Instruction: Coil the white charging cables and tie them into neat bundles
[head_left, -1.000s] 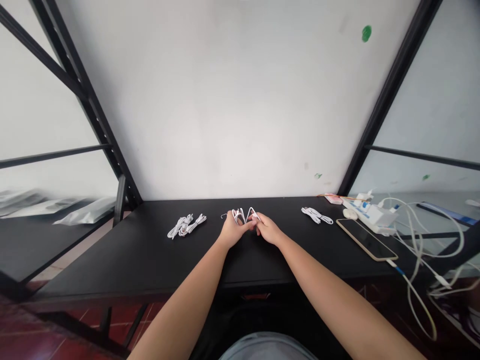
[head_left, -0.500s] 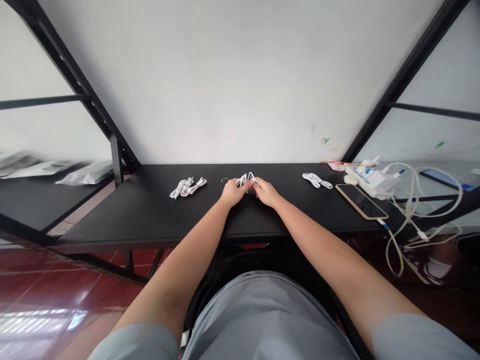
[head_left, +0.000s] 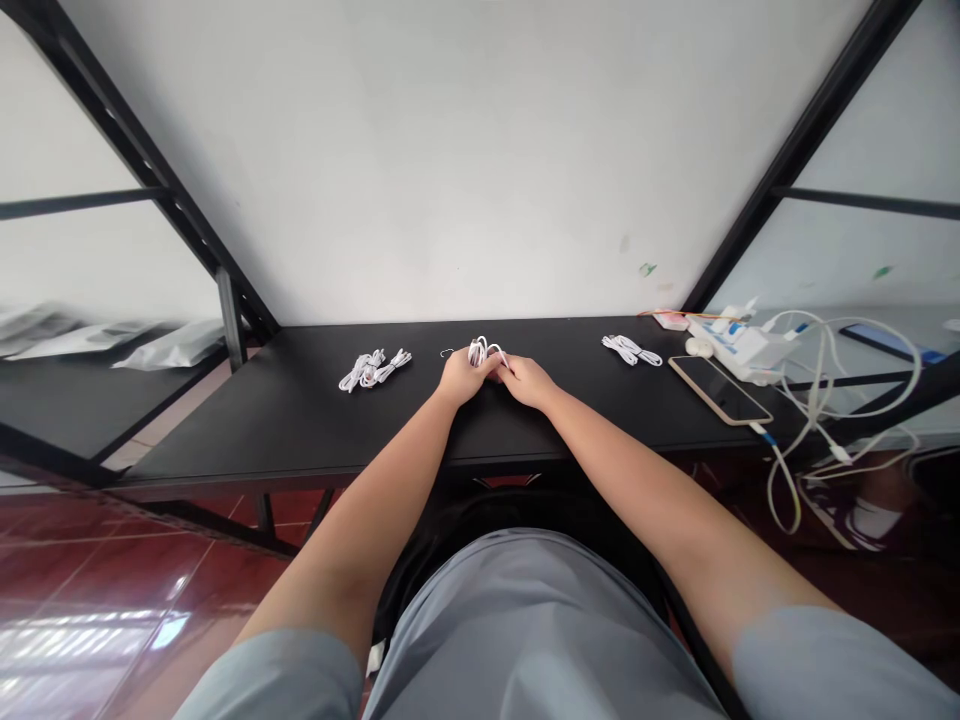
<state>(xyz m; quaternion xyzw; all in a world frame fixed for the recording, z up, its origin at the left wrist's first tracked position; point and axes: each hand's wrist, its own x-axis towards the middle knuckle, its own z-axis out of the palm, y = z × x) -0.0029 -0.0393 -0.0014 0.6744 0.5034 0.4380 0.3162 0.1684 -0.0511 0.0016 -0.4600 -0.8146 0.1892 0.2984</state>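
Observation:
Over the middle of the black table [head_left: 300, 430], my left hand [head_left: 461, 378] is closed around the loops of a white cable [head_left: 478, 350]. Beside it, touching, my right hand [head_left: 527, 381] pinches a strand of the same cable; its fingertips are partly hidden. Just left of my left hand lies a small twist tie [head_left: 447, 352]. Bundled white cables [head_left: 367, 371] rest farther left on the tabletop. To the right is another bundled white cable [head_left: 631, 350].
At the right end a phone [head_left: 718, 389] lies plugged in near a white power strip [head_left: 750, 345] with chargers and tangled cords. Plastic bags [head_left: 172, 346] sit on a shelf at left. Black metal frames rise on both sides, and a person's shoe [head_left: 832, 515] shows below right.
The cable's raised strand has gone from a sharp peak between my hands to a smaller curve, with the loops gathered closer in my left hand. The view has shifted slightly.

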